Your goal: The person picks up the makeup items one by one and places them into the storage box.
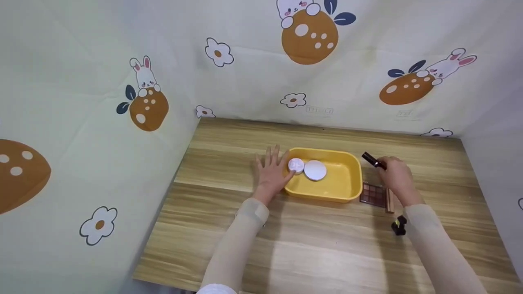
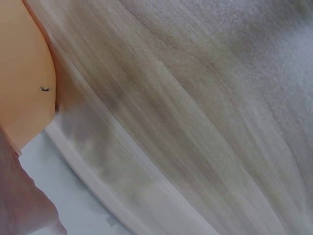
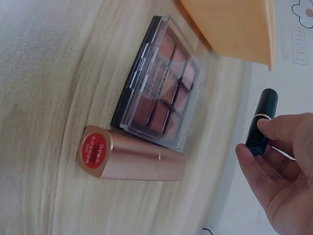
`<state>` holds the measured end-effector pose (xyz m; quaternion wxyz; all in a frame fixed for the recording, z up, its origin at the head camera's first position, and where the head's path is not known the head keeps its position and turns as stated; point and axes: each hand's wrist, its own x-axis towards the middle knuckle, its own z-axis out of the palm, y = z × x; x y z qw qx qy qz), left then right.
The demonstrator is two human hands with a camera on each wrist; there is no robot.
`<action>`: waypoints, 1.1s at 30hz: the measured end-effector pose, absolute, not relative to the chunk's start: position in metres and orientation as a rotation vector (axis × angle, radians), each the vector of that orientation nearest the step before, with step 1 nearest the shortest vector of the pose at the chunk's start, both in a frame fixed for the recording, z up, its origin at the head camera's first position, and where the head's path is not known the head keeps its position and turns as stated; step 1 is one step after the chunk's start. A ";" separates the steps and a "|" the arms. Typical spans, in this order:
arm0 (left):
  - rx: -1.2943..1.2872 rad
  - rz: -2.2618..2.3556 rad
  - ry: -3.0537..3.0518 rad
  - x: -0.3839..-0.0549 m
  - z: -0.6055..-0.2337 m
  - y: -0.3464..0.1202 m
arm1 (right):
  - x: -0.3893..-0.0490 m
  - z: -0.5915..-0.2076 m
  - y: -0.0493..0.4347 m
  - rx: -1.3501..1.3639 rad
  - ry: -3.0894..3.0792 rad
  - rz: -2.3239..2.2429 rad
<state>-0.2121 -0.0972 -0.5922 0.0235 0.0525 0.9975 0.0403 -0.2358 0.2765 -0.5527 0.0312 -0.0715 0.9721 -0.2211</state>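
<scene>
My right hand (image 1: 397, 176) pinches a dark lipstick tube (image 3: 263, 117) with a thin gold band between thumb and fingers, above the table right of a yellow tray (image 1: 343, 154). My left hand (image 1: 273, 173) lies at the tray's left end, fingers spread, with the thumb reaching over the rim beside a small white round case (image 1: 296, 165). A larger white round compact (image 1: 315, 170) lies next to it inside the tray. Below my right hand are an eyeshadow palette (image 3: 164, 88) with a clear lid and a rose-gold lipstick tube (image 3: 132, 157) with a red label.
A small black object (image 1: 399, 225) with a yellow mark sits near my right forearm. The wood-grain table (image 1: 220, 163) is bordered at the back and sides by a pale cloth (image 1: 249, 81) printed with rabbits and flowers.
</scene>
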 end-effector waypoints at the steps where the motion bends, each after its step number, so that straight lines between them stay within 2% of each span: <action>1: 0.163 0.123 3.089 -0.212 -0.592 -0.097 | -0.235 -0.551 0.276 -0.222 2.998 -0.689; 11: 0.168 0.112 3.096 -0.212 -0.587 -0.096 | -0.230 -0.538 0.261 -0.262 3.017 -0.802; 33: 0.159 0.145 3.091 -0.212 -0.592 -0.097 | -0.228 -0.536 0.232 -0.475 2.802 -1.097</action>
